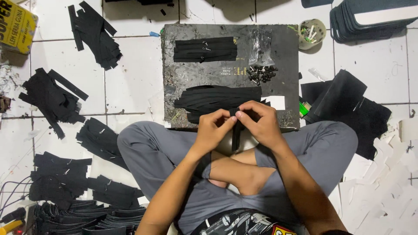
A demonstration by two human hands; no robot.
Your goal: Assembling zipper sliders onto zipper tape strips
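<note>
While heaps of black strips [52, 102] lie scattered on the tiled floor [130, 69] at the left, the left hand [213, 129] and right hand [257, 124] meet above the lap, both pinching one black strip [236, 137] that hangs between them. Just beyond lies a dark board [191, 74] bearing more strips [215, 96] and small metal fittings [261, 74]. A small bowl [311, 33] sits farther right.

A small round cup of odds and ends [311, 33] sits at one o'clock, a yellow box [15, 27] at ten o'clock, a stack of dark flat panels [370, 17] at two o'clock, and white paper scraps [383, 182] litter the tiled floor [130, 74] at four o'clock.
</note>
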